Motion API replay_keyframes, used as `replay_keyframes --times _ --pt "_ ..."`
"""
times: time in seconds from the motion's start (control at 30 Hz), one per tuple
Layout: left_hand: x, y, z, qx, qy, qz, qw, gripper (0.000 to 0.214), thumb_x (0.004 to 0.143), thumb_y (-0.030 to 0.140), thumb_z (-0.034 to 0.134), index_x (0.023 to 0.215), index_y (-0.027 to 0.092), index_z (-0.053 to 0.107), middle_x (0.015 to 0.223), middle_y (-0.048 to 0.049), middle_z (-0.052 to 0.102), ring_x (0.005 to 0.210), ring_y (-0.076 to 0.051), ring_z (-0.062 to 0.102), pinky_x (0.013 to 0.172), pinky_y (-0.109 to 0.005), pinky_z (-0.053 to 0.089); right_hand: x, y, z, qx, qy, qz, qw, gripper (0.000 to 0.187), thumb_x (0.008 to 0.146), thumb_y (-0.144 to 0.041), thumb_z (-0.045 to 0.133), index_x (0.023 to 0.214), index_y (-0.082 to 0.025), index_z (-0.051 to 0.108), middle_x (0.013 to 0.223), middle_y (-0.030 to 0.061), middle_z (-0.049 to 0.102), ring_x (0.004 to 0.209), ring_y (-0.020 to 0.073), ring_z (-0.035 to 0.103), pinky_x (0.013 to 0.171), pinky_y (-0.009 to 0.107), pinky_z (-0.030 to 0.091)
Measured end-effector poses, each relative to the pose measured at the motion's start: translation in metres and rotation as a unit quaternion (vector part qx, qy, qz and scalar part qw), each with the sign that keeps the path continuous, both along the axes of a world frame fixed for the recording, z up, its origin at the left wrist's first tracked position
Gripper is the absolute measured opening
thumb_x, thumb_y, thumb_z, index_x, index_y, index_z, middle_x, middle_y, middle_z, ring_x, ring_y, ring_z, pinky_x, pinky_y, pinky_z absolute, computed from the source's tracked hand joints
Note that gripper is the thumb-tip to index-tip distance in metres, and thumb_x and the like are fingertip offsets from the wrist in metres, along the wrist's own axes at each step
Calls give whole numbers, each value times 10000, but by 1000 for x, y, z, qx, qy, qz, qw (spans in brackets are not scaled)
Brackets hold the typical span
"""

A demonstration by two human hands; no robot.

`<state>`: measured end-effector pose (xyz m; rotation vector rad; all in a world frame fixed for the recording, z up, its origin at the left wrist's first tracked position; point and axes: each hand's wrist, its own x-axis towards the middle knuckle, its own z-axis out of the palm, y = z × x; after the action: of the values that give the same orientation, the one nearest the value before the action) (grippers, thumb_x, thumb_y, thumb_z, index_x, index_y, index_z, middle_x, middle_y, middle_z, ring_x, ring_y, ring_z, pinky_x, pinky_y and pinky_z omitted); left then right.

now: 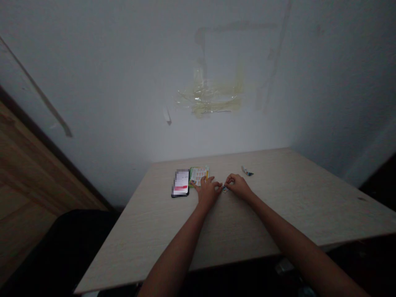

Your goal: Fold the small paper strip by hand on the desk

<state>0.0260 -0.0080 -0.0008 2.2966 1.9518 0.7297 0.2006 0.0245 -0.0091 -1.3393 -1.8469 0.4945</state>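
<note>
Both my arms reach out over a pale wooden table [278,214]. My left hand [208,190] rests on the tabletop with its fingers bent and drawn together. My right hand [237,184] is curled just beside it. Between the two sets of fingertips lies a tiny bluish-white piece [224,189], pinched from both sides; it is too small to name. A printed sheet with orange and green marks [199,174] lies right behind my left hand.
A smartphone [180,182] with a lit screen lies left of the sheet. A small torn wrapper scrap [247,172] sits behind my right hand. The wall [123,82] behind the table carries old tape residue. A dark seat [62,247] stands at the lower left.
</note>
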Motion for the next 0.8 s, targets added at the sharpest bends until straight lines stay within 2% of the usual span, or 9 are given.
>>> replay_keyframes --times 0.37,0.6,0.8 --pt "0 0 1 3 8 4 1000 234 854 546 588 992 426 734 1358 33 578 1358 -326 330 1086 -739 -31 2 -7 7 -14 -17 25 999 65 692 -228 698 727 -195 653 778 33 700 823 199 627 764 301 451" --pt "0 1 -3 6 5 2 1000 222 841 539 614 982 415 734 1370 39 572 1372 -318 317 1091 -732 -28 6 -6 2 -57 18 78 995 85 669 -233 712 710 -195 647 751 22 707 773 181 651 743 285 478" --pt "-1 0 -1 6 -2 0 1000 220 851 533 602 989 423 733 1372 41 571 1370 -316 318 1097 -726 -9 8 -7 0 -74 25 89 993 84 655 -218 721 697 -201 651 763 19 708 776 182 648 760 295 487"
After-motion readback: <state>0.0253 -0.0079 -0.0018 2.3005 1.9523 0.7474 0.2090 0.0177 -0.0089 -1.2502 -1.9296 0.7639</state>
